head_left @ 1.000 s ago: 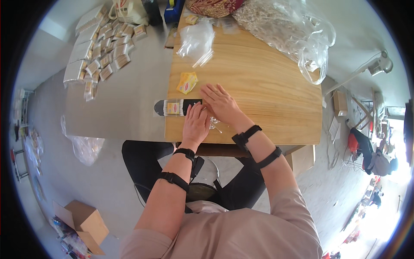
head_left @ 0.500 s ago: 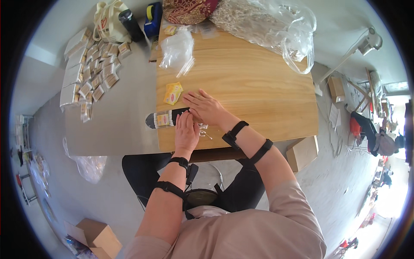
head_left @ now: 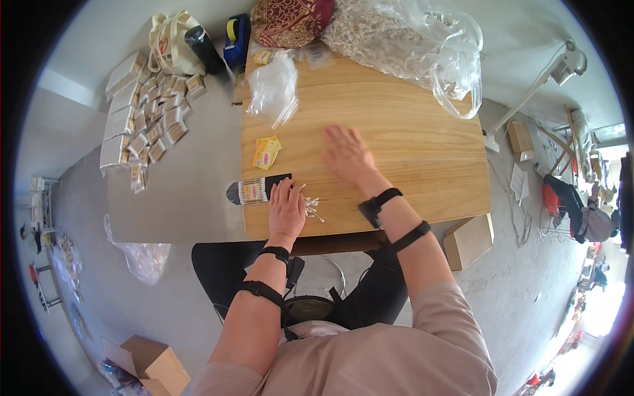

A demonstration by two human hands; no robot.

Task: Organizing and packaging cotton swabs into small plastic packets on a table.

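Observation:
My left hand lies with its fingers stretched over the right end of a dark flat holder, touching it. A row of cotton swabs with a yellow label card lies on the holder's left part. Just right of my left fingers is a small loose pile of cotton swabs. My right hand is over the bare wood, apart from the holder, fingers extended and blurred by motion; nothing shows in it. Yellow cards lie beyond the holder.
Clear plastic bags lie farther back. A large bag of swabs and a patterned red cloth sit at the far edge. Many packed swab bundles cover the grey left surface, near a tape dispenser and black bottle.
My right hand has lifted off from beside my left hand and moved right over the bare wood. My left hand has stayed at the holder. The view has shifted slightly.

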